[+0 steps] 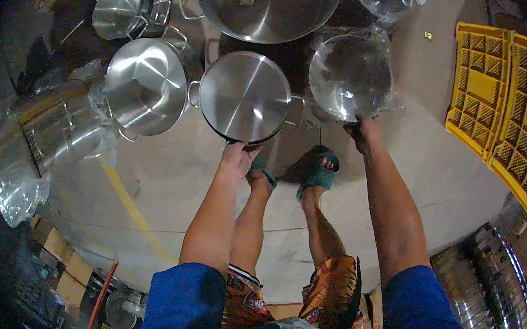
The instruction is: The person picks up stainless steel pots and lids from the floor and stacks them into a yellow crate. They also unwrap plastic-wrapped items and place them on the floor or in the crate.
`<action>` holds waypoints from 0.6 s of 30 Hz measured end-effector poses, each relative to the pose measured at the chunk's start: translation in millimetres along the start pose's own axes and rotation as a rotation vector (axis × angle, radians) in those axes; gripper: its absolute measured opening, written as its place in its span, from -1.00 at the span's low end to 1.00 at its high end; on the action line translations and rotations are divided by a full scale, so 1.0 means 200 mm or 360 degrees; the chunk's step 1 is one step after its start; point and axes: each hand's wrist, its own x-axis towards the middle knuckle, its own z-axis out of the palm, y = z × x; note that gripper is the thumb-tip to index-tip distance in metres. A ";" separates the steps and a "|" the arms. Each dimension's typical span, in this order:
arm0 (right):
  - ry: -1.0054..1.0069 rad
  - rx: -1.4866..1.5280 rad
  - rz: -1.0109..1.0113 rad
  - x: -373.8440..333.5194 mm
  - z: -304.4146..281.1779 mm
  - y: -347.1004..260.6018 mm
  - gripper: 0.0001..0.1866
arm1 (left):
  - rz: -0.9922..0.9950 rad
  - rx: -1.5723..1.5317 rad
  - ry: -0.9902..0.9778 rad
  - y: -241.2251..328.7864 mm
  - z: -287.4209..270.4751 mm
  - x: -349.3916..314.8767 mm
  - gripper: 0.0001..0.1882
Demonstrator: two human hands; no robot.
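My left hand [241, 158] is closed on the near edge of a round steel pot [244, 95] with a loop handle on each side. The fingers are partly hidden beneath the pot. To the right, my right hand [364, 135] grips the near edge of a round, shiny piece of steel cookware wrapped in clear plastic [352, 76]. The wrapping makes it hard to tell whether this is a pot or a lid. Beyond both hands stands a much larger steel pot [268, 5] with loop handles. An open steel pot [147, 86] sits left of my left hand.
More steel pots [123, 9] stand at the far left. Plastic-wrapped cookware [62, 128] lies at the left. A yellow plastic crate [507, 107] is at the right, with stacked shiny metalware [487, 287] nearer me. Cardboard boxes [64, 265] are at lower left.
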 end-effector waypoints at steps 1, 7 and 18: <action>-0.0017 0.0002 -0.0036 0.03 0.03 0.02 -0.68 | 0.0045 -0.0051 0.0001 -0.01 0.00 0.03 -0.75; 0.0063 -0.0020 -0.0017 0.23 0.07 0.11 -0.68 | -0.0015 -0.0147 0.0047 -0.04 0.05 0.16 -0.75; 0.0048 -0.0044 -0.0018 0.35 -0.07 0.22 -0.61 | 0.0222 0.0524 -0.0368 -0.10 -0.12 0.30 -0.76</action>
